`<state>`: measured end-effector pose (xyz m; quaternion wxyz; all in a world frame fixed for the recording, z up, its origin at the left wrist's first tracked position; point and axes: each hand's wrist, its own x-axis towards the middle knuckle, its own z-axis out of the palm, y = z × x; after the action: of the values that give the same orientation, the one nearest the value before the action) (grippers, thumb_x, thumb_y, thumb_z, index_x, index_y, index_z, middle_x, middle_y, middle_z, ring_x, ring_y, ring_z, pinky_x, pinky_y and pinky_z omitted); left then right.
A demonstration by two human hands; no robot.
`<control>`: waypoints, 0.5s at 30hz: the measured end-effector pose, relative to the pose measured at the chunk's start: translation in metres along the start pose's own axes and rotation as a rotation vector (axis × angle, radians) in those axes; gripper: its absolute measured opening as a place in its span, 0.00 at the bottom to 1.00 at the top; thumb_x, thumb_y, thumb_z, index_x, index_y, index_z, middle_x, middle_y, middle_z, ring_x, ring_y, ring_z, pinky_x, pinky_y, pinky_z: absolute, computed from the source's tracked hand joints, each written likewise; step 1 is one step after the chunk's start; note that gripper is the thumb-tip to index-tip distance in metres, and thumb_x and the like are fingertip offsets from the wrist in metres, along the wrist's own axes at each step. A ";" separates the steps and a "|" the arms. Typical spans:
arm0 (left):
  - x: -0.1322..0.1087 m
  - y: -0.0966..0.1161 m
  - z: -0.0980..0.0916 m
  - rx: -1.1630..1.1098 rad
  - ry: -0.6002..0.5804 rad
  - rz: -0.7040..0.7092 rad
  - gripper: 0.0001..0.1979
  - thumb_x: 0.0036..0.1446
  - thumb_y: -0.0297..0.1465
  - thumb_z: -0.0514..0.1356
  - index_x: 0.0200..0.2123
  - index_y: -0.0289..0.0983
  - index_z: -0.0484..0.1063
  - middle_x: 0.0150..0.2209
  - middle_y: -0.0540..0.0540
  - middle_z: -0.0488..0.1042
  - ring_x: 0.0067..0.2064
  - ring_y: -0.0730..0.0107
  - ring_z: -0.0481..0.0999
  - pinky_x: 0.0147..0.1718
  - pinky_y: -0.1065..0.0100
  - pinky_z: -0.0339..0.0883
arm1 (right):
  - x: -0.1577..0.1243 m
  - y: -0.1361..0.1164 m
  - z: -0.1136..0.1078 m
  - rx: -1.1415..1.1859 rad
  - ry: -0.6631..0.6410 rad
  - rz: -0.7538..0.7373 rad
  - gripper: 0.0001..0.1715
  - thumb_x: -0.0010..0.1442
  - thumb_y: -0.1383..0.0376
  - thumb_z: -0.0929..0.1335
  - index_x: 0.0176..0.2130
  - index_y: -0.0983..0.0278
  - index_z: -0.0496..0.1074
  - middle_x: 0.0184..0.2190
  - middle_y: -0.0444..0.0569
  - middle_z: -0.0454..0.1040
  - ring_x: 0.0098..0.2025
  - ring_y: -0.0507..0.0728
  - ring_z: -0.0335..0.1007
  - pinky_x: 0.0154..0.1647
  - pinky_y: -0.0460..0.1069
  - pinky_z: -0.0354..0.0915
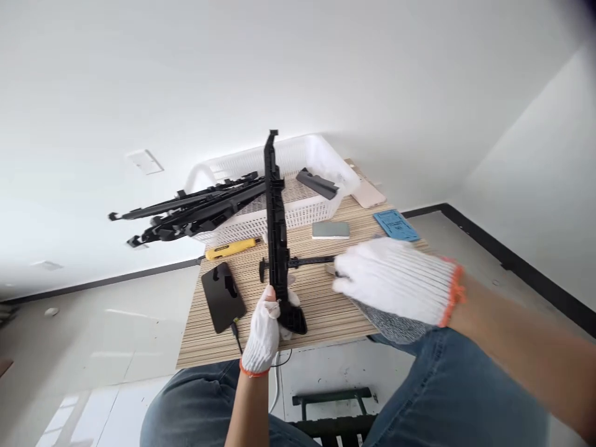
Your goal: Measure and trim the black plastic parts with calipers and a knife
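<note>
My left hand (263, 332), in a white knit glove with an orange cuff, is closed around the lower end of a long black plastic part (277, 242). That part stands nearly upright over the table, with a hooked tip at its top. My right hand (391, 273), gloved alike, is over the table's right side with its fingers curled. A small tan thing shows at its fingertips; I cannot make out what it is. A thin black bar (314, 261) runs from behind the upright part towards these fingertips. Under the right hand lies a grey cloth-like thing (400, 326).
A white plastic basket (307, 216) at the back holds several long black parts (205, 211), jutting out left, and a short black piece (317, 184). Around it lie a yellow-handled tool (233, 248), black phone-like device (223, 297), sharpening stone (330, 230), pink phone (367, 194) and blue booklet (395, 224).
</note>
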<state>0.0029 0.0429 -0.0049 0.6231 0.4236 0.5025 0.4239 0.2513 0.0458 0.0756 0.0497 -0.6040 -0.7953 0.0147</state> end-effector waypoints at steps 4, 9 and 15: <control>-0.001 0.004 0.001 0.021 -0.037 0.067 0.35 0.60 0.62 0.60 0.53 0.37 0.75 0.31 0.49 0.76 0.17 0.81 0.60 0.12 0.75 0.57 | -0.002 0.014 0.022 -0.032 -0.239 0.117 0.15 0.68 0.58 0.69 0.49 0.63 0.80 0.44 0.56 0.82 0.41 0.66 0.81 0.37 0.57 0.74; -0.001 0.005 0.000 -0.015 -0.168 0.025 0.38 0.41 0.47 0.79 0.52 0.40 0.71 0.33 0.52 0.75 0.20 0.79 0.64 0.16 0.74 0.62 | -0.023 0.033 0.053 0.106 -0.202 0.255 0.26 0.68 0.57 0.66 0.63 0.57 0.75 0.56 0.57 0.80 0.50 0.69 0.81 0.43 0.61 0.75; -0.006 0.012 0.001 0.100 -0.168 0.045 0.28 0.57 0.46 0.71 0.56 0.41 0.72 0.30 0.54 0.70 0.24 0.76 0.65 0.22 0.72 0.64 | -0.021 0.034 0.047 0.174 -0.125 0.293 0.28 0.67 0.57 0.64 0.62 0.55 0.75 0.56 0.53 0.81 0.49 0.69 0.82 0.42 0.60 0.76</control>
<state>0.0020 0.0409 0.0086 0.6315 0.4993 0.4596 0.3751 0.2849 0.0364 0.0246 0.0496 -0.7048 -0.6960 0.1281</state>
